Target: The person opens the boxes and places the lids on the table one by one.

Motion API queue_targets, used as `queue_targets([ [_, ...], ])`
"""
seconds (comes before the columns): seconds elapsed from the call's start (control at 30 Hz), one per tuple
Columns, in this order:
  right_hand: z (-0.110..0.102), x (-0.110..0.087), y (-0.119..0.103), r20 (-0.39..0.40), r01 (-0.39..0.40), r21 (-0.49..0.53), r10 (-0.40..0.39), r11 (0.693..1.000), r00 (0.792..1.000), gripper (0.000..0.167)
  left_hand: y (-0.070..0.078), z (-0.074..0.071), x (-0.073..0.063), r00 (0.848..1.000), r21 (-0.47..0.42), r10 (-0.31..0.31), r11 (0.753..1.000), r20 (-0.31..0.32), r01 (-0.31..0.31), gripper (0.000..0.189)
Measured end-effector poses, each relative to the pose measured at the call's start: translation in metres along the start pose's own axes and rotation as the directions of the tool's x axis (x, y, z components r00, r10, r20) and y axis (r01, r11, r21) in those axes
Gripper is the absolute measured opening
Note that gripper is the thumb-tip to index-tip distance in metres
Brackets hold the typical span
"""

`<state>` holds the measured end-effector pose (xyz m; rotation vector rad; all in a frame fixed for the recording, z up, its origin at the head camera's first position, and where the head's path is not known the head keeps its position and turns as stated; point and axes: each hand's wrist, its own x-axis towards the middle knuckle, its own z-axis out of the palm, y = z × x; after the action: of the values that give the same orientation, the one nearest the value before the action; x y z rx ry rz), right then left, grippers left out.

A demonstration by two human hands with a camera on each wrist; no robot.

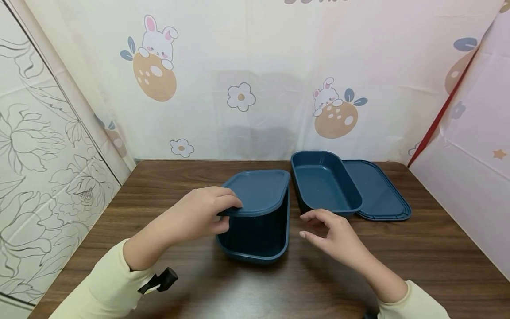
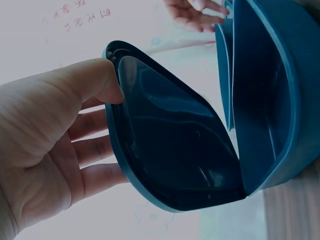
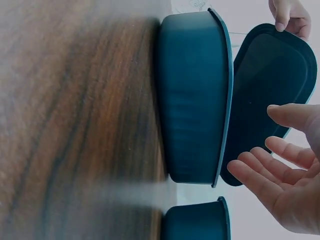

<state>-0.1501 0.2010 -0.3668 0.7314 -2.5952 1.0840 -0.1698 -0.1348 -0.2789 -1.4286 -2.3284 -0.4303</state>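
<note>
My left hand pinches the near left edge of a blue lid, thumb on the underside and fingers on top. The lid is tilted over a deep blue food container; its far part rests at the container's rim, while the near side is raised and shows the dark inside. In the left wrist view the lid's recessed underside faces the camera. My right hand hovers right of the container with fingers loosely bent and nothing in them. In the right wrist view its fingers overlap the lid.
A second blue container, without a lid on it, stands at the back right. Beside it another blue lid lies flat on the wooden table. A curtain with rabbit prints hangs behind the table's far edge.
</note>
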Motion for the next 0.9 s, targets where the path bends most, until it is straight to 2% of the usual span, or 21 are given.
queue_targets([
  [0.17, 0.001, 0.0, 0.001, 0.049, -0.132, 0.082, 0.128, 0.988, 0.991, 0.028, -0.008, -0.003, -0.004, 1.0, -0.048, -0.001, 0.999, -0.011, 0.0, 0.029],
  [0.27, 0.002, 0.001, 0.003, 0.095, -0.231, 0.14, 0.219, 0.963, 0.971, 0.027, -0.012, -0.004, -0.006, 1.0, -0.075, -0.006, 0.997, -0.02, 0.005, 0.028],
  [0.4, 0.002, 0.003, 0.004, 0.153, -0.321, 0.207, 0.294, 0.924, 0.944, 0.031, -0.015, -0.006, -0.009, 0.999, -0.109, -0.027, 0.994, -0.023, 0.024, 0.025],
  [0.67, 0.001, 0.005, 0.005, 0.224, -0.416, 0.343, 0.357, 0.842, 0.907, 0.041, -0.023, -0.007, -0.017, 0.996, -0.162, -0.087, 0.983, -0.007, 0.085, 0.025],
  [0.9, 0.003, 0.006, 0.01, 0.296, -0.469, 0.491, 0.366, 0.734, 0.882, 0.052, -0.029, -0.004, -0.026, 0.993, -0.22, -0.121, 0.968, -0.005, 0.117, 0.029],
])
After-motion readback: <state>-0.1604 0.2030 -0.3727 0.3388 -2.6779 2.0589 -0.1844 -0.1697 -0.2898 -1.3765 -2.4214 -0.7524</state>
